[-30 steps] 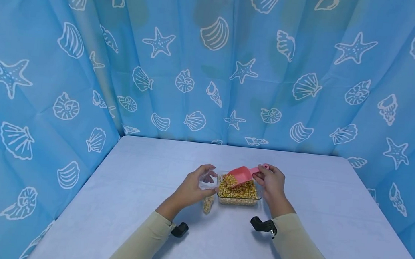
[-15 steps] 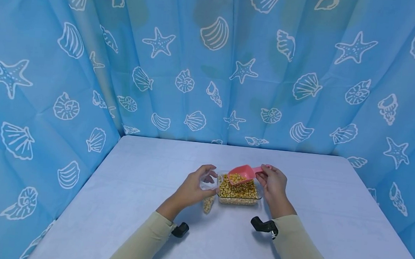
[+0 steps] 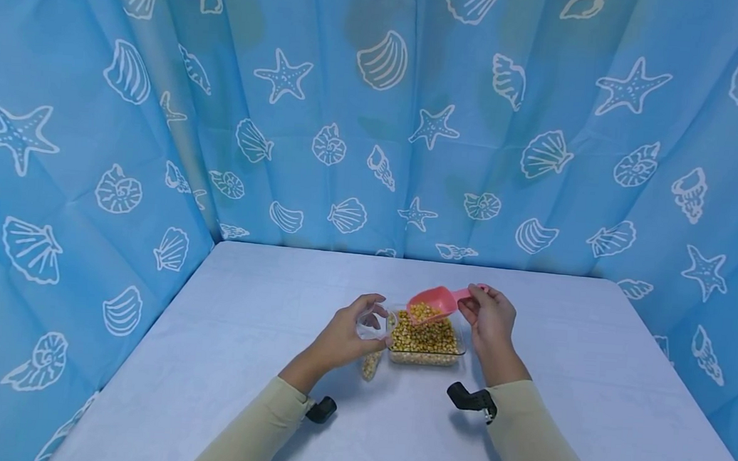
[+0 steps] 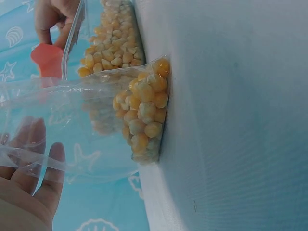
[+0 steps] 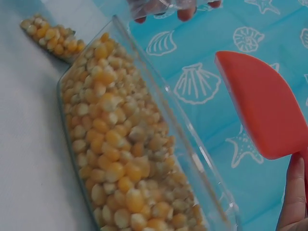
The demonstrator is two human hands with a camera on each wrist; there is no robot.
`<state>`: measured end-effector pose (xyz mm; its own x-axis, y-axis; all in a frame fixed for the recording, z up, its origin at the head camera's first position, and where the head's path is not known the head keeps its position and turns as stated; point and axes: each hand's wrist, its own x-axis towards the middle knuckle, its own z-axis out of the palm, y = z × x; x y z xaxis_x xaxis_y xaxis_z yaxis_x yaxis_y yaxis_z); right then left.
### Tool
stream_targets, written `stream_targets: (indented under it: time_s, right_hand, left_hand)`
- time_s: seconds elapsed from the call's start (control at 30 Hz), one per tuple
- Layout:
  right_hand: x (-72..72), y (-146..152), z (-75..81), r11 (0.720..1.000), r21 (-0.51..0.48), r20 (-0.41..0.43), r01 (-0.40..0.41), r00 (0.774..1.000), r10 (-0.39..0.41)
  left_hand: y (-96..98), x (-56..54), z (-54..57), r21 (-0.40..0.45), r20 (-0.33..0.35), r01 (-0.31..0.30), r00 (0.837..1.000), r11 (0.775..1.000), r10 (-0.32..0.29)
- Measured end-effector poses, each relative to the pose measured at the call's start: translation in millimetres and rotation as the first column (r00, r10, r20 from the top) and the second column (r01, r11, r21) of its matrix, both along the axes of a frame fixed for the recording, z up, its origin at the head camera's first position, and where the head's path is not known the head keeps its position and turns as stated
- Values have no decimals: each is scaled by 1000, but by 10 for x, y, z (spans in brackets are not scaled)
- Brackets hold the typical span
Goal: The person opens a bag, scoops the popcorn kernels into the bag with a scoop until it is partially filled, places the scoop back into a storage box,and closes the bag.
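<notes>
My left hand holds a clear plastic bag by its mouth, thumb and fingers spread around the opening. Corn kernels fill the bag's bottom, which hangs beside the glass container. My right hand grips the handle of a pink scoop, raised over the container. Loose kernels lie in the scoop's front part. In the right wrist view the underside of the scoop shows, with its contents hidden. Corn kernels are heaped inside the container, just right of the bag.
A white cloth covers the table. Behind and to both sides hangs a blue curtain with shell and starfish prints. Black wrist cameras sit on both wrists near the sleeves.
The scoop has come up out of the kernels and levelled, now carrying some of them. My right hand has risen slightly with it; the left hand and bag stay nearly still.
</notes>
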<state>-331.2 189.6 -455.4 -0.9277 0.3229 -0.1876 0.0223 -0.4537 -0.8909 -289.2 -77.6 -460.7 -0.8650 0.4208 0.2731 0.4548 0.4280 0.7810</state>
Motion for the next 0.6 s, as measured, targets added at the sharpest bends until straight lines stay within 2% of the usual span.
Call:
stream_targets:
  time_s: [0.6]
  right_hand:
    - [49, -76, 212, 1000, -3, -66, 2, 998, -2]
  left_hand:
    - [3, -7, -8, -7, -10, 0, 1000, 1000, 0]
